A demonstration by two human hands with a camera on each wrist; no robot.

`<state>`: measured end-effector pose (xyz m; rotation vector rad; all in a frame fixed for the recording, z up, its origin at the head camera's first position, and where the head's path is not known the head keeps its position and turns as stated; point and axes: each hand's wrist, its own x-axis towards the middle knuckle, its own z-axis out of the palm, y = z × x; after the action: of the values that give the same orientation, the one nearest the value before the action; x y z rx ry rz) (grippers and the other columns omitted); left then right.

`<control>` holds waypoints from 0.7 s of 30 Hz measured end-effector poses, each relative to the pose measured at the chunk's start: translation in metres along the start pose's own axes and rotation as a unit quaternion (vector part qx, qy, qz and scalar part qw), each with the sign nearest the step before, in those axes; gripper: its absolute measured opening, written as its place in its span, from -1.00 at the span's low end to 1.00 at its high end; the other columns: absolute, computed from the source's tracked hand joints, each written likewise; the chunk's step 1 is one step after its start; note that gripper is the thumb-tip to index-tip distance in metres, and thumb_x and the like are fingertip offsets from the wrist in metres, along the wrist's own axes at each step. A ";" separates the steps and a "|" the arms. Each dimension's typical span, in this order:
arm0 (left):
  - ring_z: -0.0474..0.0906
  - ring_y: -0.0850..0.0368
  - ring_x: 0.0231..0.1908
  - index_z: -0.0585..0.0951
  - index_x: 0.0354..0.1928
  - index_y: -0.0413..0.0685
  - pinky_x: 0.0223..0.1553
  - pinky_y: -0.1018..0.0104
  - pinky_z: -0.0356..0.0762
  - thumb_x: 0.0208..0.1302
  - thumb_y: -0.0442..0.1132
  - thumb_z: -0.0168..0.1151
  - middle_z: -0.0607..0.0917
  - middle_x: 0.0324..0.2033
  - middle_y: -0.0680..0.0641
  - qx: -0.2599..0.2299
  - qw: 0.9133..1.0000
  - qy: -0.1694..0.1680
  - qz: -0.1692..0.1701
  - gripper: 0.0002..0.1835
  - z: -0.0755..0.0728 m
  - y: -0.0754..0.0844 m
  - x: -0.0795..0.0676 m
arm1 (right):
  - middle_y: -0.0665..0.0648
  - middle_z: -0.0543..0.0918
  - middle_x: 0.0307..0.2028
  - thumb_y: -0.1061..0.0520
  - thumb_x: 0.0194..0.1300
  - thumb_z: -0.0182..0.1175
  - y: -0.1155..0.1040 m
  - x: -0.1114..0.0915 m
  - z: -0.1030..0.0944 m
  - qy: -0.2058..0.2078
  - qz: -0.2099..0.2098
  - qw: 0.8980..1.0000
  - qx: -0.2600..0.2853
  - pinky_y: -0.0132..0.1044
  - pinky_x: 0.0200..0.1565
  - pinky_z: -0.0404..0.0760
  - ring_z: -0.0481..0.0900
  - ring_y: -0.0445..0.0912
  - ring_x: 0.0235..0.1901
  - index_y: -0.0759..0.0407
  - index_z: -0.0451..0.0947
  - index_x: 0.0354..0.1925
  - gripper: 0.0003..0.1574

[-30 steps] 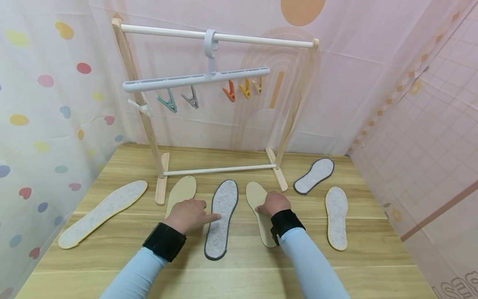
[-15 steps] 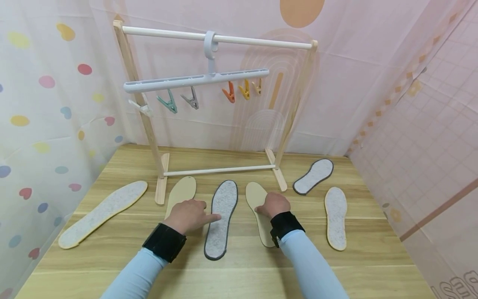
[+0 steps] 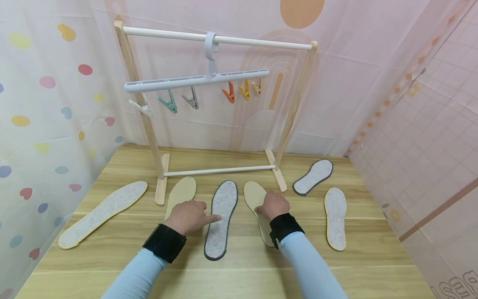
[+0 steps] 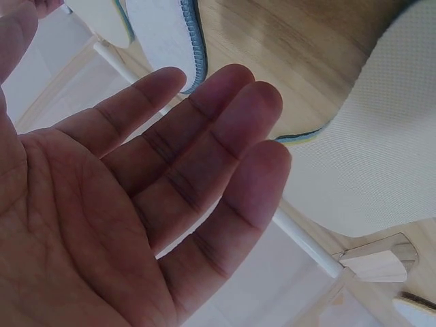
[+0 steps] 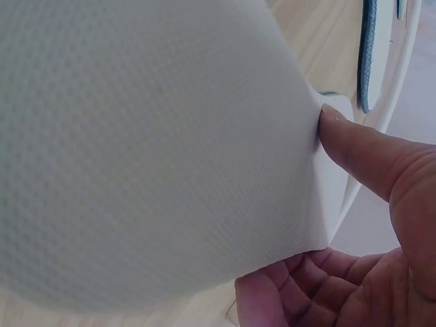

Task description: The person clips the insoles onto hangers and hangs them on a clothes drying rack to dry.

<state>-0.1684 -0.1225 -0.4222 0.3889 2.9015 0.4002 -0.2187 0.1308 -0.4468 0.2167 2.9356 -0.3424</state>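
My right hand (image 3: 274,205) grips a beige insole (image 3: 254,193) across its narrow middle. In the right wrist view the thumb (image 5: 357,146) presses one edge, and the fingers curl at the opposite edge. My left hand (image 3: 188,216) is over another beige insole (image 3: 183,191), hiding its lower part. Its fingers (image 4: 252,191) are relaxed and hold nothing in the left wrist view. Between the hands lies a grey felt insole (image 3: 222,224) with dark edging; the left thumb overlaps it in the head view.
Behind the insoles stands a wooden rack (image 3: 151,137) carrying a pale blue hanger (image 3: 196,80) with several coloured clips. A long grey insole (image 3: 104,214) lies at the left. Two smaller ones, a dark-edged insole (image 3: 313,176) and a yellow-edged insole (image 3: 335,218), lie at the right.
The right beige insole's top has shifted slightly left under my right hand. My left hand has stayed where it was.
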 end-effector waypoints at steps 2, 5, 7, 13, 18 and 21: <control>0.65 -0.11 -0.29 0.68 -0.10 -0.26 -0.32 -0.01 0.60 0.20 0.34 0.23 0.72 -0.26 -0.18 -0.001 1.000 0.000 -0.001 -0.29 0.000 0.000 0.000 | 0.15 0.53 -0.46 -0.16 0.04 0.52 0.000 0.000 0.000 0.006 -0.002 1.000 0.006 -0.16 -0.41 0.54 0.52 -0.02 -0.43 0.31 0.55 -0.15 -0.34; 0.65 -0.09 -0.31 0.68 -0.12 -0.25 -0.33 0.00 0.60 0.19 0.34 0.24 0.72 -0.27 -0.18 -0.002 1.000 -0.001 -0.001 -0.29 -0.001 0.000 0.000 | 0.17 0.55 -0.45 -0.13 0.02 0.54 0.000 -0.001 0.000 0.015 -0.004 1.000 0.012 -0.14 -0.39 0.55 0.54 0.00 -0.42 0.31 0.53 -0.17 -0.35; 0.65 -0.09 -0.31 0.68 -0.12 -0.25 -0.34 0.00 0.60 0.19 0.34 0.24 0.72 -0.27 -0.18 -0.002 1.000 -0.002 -0.001 -0.29 -0.001 0.001 0.000 | 0.18 0.56 -0.45 -0.13 0.00 0.55 0.000 -0.002 0.000 0.023 -0.006 1.000 0.014 -0.12 -0.38 0.56 0.56 0.01 -0.40 0.30 0.52 -0.17 -0.35; 0.65 -0.12 -0.28 0.68 -0.08 -0.26 -0.32 -0.01 0.60 0.19 0.35 0.23 0.72 -0.25 -0.19 -0.003 1.000 -0.001 0.000 -0.27 -0.001 0.001 0.000 | 0.22 0.60 -0.43 -0.06 -0.04 0.58 0.001 -0.004 -0.001 0.039 -0.031 0.999 0.021 -0.12 -0.39 0.57 0.60 0.04 -0.39 0.32 0.49 -0.12 -0.30; 0.66 -0.14 -0.24 0.67 -0.04 -0.26 -0.27 -0.03 0.60 0.20 0.36 0.22 0.72 -0.20 -0.20 -0.008 1.000 -0.005 0.000 -0.26 -0.002 0.001 0.000 | 0.28 0.66 -0.34 0.08 -0.05 0.58 0.003 -0.003 -0.001 0.043 -0.058 0.997 0.026 -0.08 -0.33 0.60 0.64 0.09 -0.34 0.36 0.48 -0.01 -0.28; 0.66 -0.15 -0.21 0.67 -0.02 -0.27 -0.25 -0.04 0.60 0.20 0.35 0.22 0.72 -0.18 -0.21 -0.010 1.000 -0.007 0.000 -0.25 -0.002 0.001 0.000 | 0.33 0.68 -0.25 0.12 -0.04 0.57 0.003 -0.002 -0.002 0.043 -0.069 0.997 0.020 -0.06 -0.26 0.62 0.65 0.12 -0.27 0.38 0.46 0.11 -0.19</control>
<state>-0.1686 -0.1220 -0.4202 0.3885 2.8817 0.4236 -0.2162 0.1334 -0.4454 0.0346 3.0378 -0.4209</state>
